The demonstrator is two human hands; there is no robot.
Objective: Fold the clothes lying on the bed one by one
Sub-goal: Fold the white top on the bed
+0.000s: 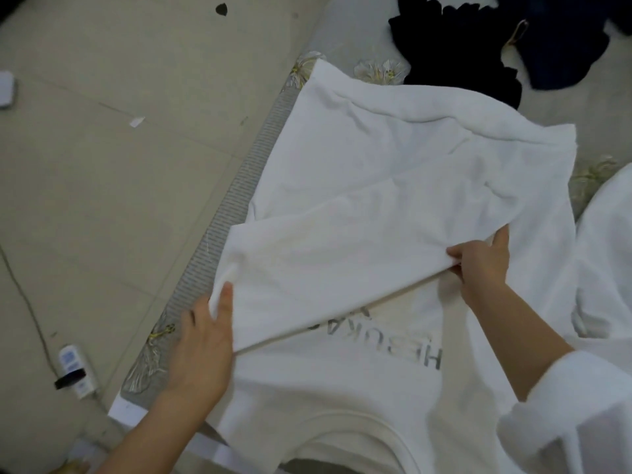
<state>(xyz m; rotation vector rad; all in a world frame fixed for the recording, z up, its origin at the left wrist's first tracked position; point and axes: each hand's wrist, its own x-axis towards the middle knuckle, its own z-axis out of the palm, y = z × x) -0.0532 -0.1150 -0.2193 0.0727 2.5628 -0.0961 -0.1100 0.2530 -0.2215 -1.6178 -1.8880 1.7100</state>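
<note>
The white shirt (393,186) lies spread on the bed (225,213), filling the middle of the view. Its collar (359,432) is at 6 o'clock, nearest the person. A wide flap of the shirt is doubled back over the body, and its free edge slants from 8 o'clock up toward 3 o'clock. Grey lettering (403,347) reads upside down just below that edge and is partly covered by the flap.

The left hand (201,340), at 8 o'clock from the shirt's middle, pinches the flap's near corner. Its thumb lies on top of the cloth and its fingers are curled beneath. The right hand (482,265), at 4 o'clock, grips the other end of the same edge, thumb over the fabric and fingers tucked behind. A rolled white sleeve (564,422) covers the right forearm at 5 o'clock.

Touching the shirt's far hem at 12 o'clock is a crumpled black garment (455,53). Beside it at 1 o'clock is a navy garment (564,39). Another white garment (608,241) lies bunched at 3 o'clock, just beside the shirt. The bed's ribbed grey side runs diagonally from 7 to 11 o'clock, with flower patterns on the cover.

Beyond it, from 8 to 11 o'clock, is the pale floor (102,165). It holds a paper scrap (136,122) at 10 o'clock and a white power strip (77,371) with a thin cord at 8 o'clock.
</note>
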